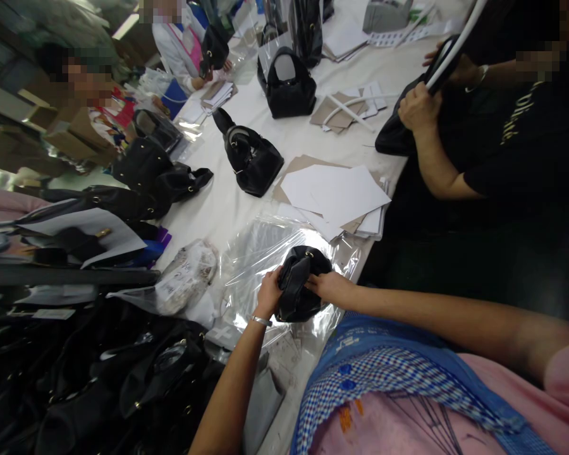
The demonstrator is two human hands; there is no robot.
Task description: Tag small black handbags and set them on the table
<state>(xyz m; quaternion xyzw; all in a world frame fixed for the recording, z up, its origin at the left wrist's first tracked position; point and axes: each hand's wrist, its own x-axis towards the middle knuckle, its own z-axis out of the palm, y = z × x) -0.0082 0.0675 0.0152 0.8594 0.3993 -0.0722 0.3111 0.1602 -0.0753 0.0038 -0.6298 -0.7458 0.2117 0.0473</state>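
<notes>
A small black handbag [299,302] rests on clear plastic film at the table's near side, its strap folded over the top. My left hand [268,294], with a bracelet at the wrist, grips the bag's left edge. On the other side, my right hand [332,288] is closed at the strap, its fingertips partly hidden in the black folds. Under and around the bag spreads the shiny clear plastic film [251,253]. Just beyond lie stacked white and brown paper sheets [334,193].
Another black handbag [258,165] stands mid-table, with one more [291,91] farther back. Many black bags [137,373] are heaped at lower left. A plastic-wrapped bundle [187,278] lies left of the film. At right, a co-worker's hands [421,109] hold a black bag; other people work opposite.
</notes>
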